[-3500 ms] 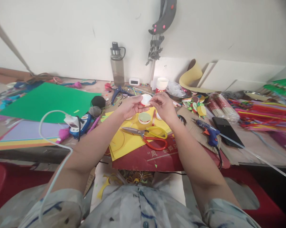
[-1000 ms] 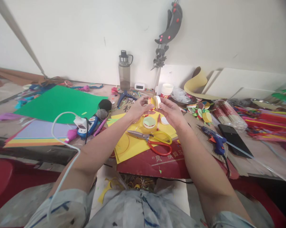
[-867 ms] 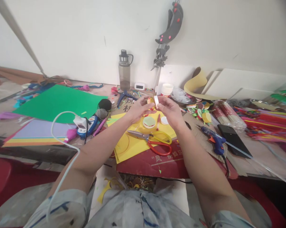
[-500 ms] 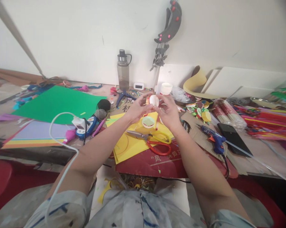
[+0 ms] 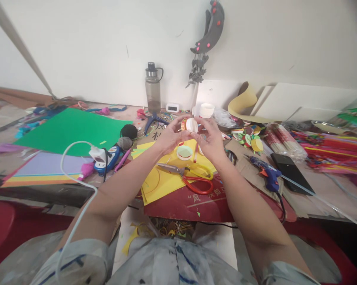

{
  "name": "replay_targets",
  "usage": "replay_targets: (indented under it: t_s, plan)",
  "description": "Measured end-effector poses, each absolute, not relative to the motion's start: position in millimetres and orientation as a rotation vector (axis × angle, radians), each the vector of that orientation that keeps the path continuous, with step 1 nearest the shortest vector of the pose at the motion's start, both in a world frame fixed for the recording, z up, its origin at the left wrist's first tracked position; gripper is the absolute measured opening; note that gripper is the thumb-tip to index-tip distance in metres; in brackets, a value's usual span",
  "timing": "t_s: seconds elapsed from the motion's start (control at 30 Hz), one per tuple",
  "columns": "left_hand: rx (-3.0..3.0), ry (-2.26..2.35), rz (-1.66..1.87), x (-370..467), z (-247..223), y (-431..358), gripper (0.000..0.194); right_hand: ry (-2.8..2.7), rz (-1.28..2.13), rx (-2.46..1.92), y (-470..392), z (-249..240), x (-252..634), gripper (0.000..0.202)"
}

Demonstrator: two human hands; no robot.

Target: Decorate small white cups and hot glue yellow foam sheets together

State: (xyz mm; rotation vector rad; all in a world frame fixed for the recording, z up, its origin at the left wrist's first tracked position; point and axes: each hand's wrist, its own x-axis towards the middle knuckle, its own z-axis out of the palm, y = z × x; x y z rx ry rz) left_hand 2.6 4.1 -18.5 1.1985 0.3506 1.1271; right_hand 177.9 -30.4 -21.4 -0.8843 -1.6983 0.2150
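Observation:
Between both hands, above the table, is a small white paper cup with a red and yellow patterned side, turned sideways. My left hand grips its left side, fingers wrapped round it. On the other side, my right hand pinches the cup with thumb and fingers. Just below sits another small cup with pale green inside. Yellow paper sheets lie under it, with red-and-yellow-handled scissors on top.
A green sheet, yarn balls and a power strip are left. A water bottle stands behind. To the right are a glue gun, a black phone and pipe cleaners.
The held cup has turned slightly, its white face showing more toward the camera. Both hands stay on it. The whole view has shifted very slightly.

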Motion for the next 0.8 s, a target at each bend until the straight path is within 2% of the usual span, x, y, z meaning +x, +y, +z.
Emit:
replay_targets:
  t_s: [0.67,0.8]
  plan:
    - [1.238,0.364,1.107,0.5,-20.6,5.5,0.073,-1.71,0.216,-0.942,-29.2,-22.2,176.2,0.049]
    - [1.176,0.331,1.05,1.2,-18.1,1.3,0.067,-1.679,0.173,-0.968,-27.8,-24.2,175.3,0.049]
